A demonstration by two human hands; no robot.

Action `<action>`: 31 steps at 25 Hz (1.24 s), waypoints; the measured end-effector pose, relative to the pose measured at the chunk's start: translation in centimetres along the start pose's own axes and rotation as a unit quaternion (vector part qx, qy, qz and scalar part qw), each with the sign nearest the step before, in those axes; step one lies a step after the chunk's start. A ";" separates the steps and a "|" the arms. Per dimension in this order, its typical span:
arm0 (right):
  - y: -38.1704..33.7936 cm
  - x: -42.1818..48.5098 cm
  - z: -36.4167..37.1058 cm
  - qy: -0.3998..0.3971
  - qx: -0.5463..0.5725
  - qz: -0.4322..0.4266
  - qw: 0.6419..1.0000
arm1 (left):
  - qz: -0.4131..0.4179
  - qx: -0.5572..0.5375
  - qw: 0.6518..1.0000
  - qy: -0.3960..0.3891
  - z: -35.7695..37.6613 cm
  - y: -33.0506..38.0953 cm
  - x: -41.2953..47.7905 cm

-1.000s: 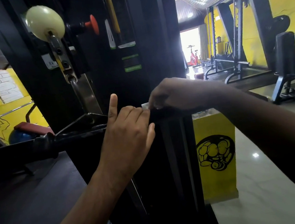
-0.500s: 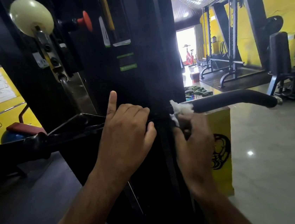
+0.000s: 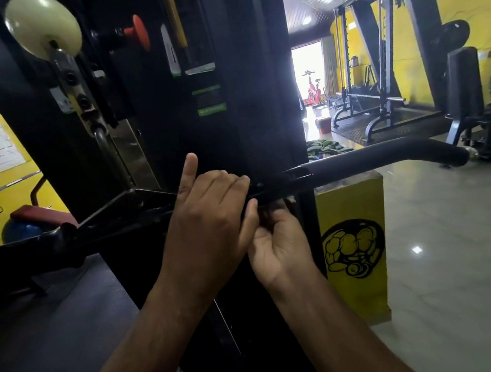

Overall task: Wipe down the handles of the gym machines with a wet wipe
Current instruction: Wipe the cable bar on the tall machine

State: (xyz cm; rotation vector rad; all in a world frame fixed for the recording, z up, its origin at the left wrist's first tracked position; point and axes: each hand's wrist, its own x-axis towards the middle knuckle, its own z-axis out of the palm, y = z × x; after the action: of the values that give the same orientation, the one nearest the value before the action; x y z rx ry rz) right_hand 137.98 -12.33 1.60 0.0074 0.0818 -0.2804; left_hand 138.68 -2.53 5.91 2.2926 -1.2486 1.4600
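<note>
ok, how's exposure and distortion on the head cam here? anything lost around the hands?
Head view: doorway blown out white, machine column crushed near black; right hand has its fingertips in that shadow under the handle bar, so no wipe can be made out; left hand gripping the bar is well lit; glare spot on the floor; wide angle leans the rack uprights.

Two hands show: the left hand (image 3: 208,223) and the right hand (image 3: 278,243). There is one black padded bar (image 3: 388,157), one cream wheel (image 3: 42,25), one red knob (image 3: 137,33), one yellow box (image 3: 352,195), one blue ball (image 3: 24,233), one red exercise bike (image 3: 312,89) and one red bucket (image 3: 324,125). Perhaps one wipe (image 3: 292,200), mostly hidden under the right fingers.
</note>
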 end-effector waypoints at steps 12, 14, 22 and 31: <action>-0.1 -2.8 -0.1 0.011 -0.039 -0.047 0.998 | -0.003 0.001 1.000 0.024 0.0 0.1 -0.4; -0.5 -3.3 0.3 0.004 -0.058 -0.135 0.989 | -0.001 0.001 1.000 0.028 0.0 0.1 -0.5; -4.5 -1.2 -2.2 -0.039 -0.565 -0.656 0.499 | -0.016 -0.015 0.999 0.037 0.0 0.7 0.1; -9.7 -1.5 1.9 -0.105 -0.672 -0.667 0.304 | -0.044 -0.028 0.996 0.068 0.3 1.3 0.3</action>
State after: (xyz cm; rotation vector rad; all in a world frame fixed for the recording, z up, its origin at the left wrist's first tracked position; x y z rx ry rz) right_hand 134.02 -21.31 3.66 -1.9586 0.0136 -1.8735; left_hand 138.03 -3.62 5.60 2.1450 -1.1211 1.5031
